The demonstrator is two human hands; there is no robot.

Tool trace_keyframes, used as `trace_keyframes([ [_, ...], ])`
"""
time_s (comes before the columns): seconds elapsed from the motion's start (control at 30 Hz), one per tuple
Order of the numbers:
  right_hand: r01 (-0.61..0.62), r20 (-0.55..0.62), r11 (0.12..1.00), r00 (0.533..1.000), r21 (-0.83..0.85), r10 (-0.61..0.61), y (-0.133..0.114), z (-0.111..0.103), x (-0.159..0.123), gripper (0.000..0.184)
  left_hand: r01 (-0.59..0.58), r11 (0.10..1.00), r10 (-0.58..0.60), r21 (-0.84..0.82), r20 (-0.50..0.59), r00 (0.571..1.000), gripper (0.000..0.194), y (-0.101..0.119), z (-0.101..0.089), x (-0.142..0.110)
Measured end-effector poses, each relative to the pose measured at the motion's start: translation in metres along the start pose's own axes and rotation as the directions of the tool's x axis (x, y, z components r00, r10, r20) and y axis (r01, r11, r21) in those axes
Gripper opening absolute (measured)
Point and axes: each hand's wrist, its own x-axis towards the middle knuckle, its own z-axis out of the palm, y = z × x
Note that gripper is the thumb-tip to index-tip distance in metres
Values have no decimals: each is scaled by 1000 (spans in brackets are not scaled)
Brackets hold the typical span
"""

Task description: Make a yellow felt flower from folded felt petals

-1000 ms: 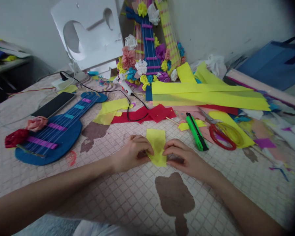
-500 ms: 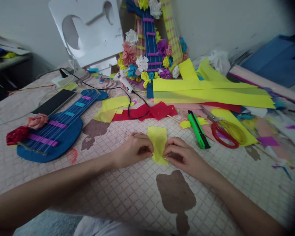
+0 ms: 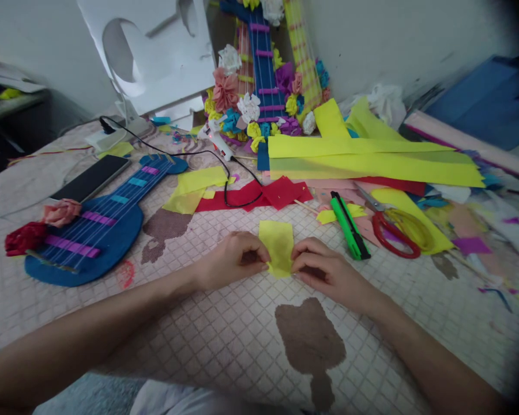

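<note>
"Where do you have the yellow piece [image 3: 277,242]?"

"From my end, through the head view, it sits on the near side of the red strip [image 3: 242,197], in front of that strip's right half and apart from it. I can't tell whether its lower edge rests on the counter [image 3: 225,346]."

"And the hands?"

"Both pinching. The left hand [image 3: 237,262] has the left edge between thumb and fingertips; the right hand [image 3: 328,274] does the same at the right edge, both low down. The near edge looks curled between them."

"So which step is this?"

"I'd judge it's shaping: turning or gathering that near edge while the far part lies open. Nothing is being cut or glued. The cutter [image 3: 350,226] and scissors [image 3: 378,222] lie right of the red strip, the glue gun [image 3: 216,141] beyond it, none of them held."

"What does the next move call for?"

"To my mind, an even pinch, both thumbs at one pace, so the fold comes out straight. The piece looks thin, so I'd pull lightly; it could skew or tear. The guitar [image 3: 116,230], left of the red strip, needs nothing from me."
</note>
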Motion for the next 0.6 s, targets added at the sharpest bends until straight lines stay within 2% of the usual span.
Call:
trace_keyframes([
  [0.1,-27,-22,999,999,21,27,-3,2,2,10,-109,994,108,14,48,993,5,1,-3,1],
  [0.17,-47,-61,999,997,9,47,-6,5,5,10,-120,992,118,44,29,993,6,1,-1,2],
  [0.27,-98,-122,995,988,-38,92,-10,11,7,10,-95,987,102,128,-49,994,8,2,5,2],
  [0.37,-115,-130,992,986,-45,109,-10,14,7,9,-46,982,68,184,-112,991,8,2,11,0],
  [0.6,-133,-165,989,979,-63,121,-11,17,7,10,25,973,0,227,-111,994,6,4,14,-1],
])
